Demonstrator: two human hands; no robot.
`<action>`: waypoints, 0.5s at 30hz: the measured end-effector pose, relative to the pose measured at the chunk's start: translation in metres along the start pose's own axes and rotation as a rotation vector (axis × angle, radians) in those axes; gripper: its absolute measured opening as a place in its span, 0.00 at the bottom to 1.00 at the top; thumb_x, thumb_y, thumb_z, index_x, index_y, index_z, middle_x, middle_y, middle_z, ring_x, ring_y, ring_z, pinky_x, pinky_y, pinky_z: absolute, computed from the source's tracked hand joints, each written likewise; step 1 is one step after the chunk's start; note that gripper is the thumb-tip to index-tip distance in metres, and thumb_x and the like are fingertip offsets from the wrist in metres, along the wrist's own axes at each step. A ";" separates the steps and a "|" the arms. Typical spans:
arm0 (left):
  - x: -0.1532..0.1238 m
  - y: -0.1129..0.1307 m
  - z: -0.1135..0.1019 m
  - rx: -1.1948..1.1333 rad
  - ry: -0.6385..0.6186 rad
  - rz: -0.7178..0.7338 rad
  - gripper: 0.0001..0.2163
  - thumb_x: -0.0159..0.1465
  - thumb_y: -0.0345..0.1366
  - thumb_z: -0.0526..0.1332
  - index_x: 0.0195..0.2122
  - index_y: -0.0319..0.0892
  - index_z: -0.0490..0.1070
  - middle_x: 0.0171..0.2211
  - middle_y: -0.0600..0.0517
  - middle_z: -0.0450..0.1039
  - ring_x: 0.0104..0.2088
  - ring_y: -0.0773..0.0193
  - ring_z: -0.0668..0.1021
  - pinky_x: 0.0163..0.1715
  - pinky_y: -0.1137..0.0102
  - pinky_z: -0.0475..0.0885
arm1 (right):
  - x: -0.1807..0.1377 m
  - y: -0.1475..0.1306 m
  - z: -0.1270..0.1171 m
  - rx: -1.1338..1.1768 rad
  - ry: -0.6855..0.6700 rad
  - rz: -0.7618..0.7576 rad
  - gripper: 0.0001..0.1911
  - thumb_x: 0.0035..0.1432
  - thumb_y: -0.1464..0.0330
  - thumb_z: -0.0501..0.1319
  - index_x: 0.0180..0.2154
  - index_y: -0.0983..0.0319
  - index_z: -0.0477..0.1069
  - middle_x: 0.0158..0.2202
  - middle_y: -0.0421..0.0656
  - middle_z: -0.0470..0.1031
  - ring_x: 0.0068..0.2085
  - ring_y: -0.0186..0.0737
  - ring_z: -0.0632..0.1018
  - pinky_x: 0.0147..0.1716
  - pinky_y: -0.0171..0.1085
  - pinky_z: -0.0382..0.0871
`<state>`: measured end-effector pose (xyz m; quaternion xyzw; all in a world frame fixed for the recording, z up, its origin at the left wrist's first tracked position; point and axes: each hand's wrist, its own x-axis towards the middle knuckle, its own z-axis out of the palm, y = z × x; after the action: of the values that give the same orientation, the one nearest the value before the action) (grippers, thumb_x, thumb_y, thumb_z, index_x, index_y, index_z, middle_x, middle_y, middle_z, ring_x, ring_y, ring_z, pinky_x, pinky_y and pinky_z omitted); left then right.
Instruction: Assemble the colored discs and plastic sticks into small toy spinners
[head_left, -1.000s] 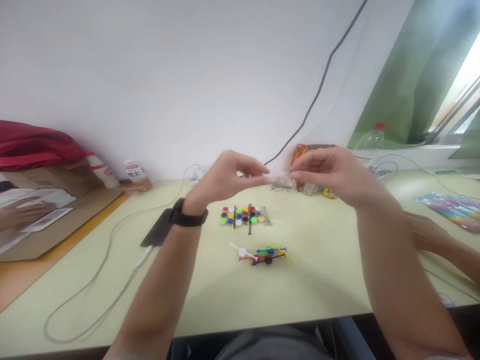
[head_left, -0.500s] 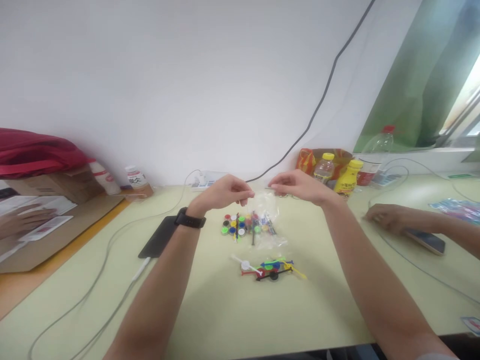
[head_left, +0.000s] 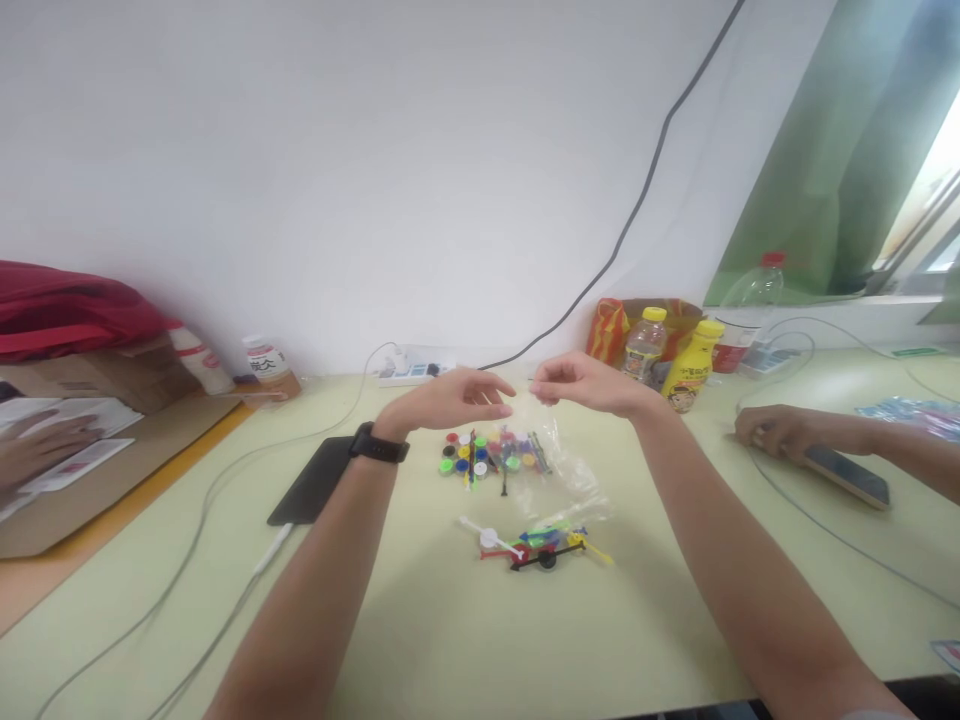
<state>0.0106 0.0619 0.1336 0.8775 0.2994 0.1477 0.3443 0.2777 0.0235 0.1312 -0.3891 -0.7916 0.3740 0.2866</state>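
My right hand point(head_left: 589, 384) pinches the top edge of a clear plastic bag point(head_left: 579, 478), which hangs down to the table with its lower part spread out. To its left, my left hand point(head_left: 454, 397) has thumb and fingers apart beside the bag's top, holding nothing that I can see. Under and left of the bag lie several small round coloured pieces point(head_left: 463, 466) with thin sticks among them; the bag partly covers some. Nearer me is a small pile of coloured plastic arrow spinners point(head_left: 547, 558): white, red, black, green, blue and yellow.
A black phone point(head_left: 311, 480) on a cable lies by my left wrist. Bottles point(head_left: 693, 368) stand at the back right, others point(head_left: 271, 366) at the back left. Another person's hand point(head_left: 780, 430) rests by a phone point(head_left: 851, 473) at right; another hand point(head_left: 56, 445) is far left.
My left hand has let go of the bag's edge and its fingers have parted. The bag's lower part has swung to the right, and both hands are slightly lower.
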 end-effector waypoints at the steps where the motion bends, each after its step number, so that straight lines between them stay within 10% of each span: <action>1: 0.003 0.002 0.005 -0.002 0.003 0.018 0.19 0.62 0.50 0.68 0.49 0.43 0.80 0.38 0.46 0.83 0.36 0.59 0.82 0.33 0.71 0.73 | 0.001 -0.001 0.002 -0.013 -0.020 0.006 0.23 0.61 0.48 0.64 0.32 0.61 0.73 0.31 0.41 0.74 0.35 0.37 0.73 0.37 0.38 0.67; 7: 0.016 -0.005 0.020 -0.053 0.065 0.015 0.17 0.65 0.51 0.65 0.37 0.40 0.82 0.33 0.46 0.82 0.29 0.63 0.79 0.27 0.71 0.70 | 0.003 0.004 0.006 0.028 -0.150 0.129 0.26 0.55 0.46 0.69 0.46 0.59 0.75 0.39 0.44 0.81 0.40 0.42 0.79 0.43 0.41 0.72; 15: 0.009 -0.017 0.009 -0.028 0.086 0.043 0.18 0.63 0.50 0.69 0.45 0.41 0.80 0.35 0.47 0.82 0.36 0.60 0.82 0.38 0.69 0.74 | 0.007 0.018 -0.001 -0.110 -0.168 0.098 0.23 0.55 0.47 0.68 0.31 0.61 0.75 0.29 0.42 0.78 0.35 0.41 0.76 0.35 0.38 0.68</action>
<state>0.0150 0.0727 0.1159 0.8718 0.2928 0.1969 0.3399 0.2818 0.0371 0.1186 -0.4096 -0.8122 0.3748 0.1788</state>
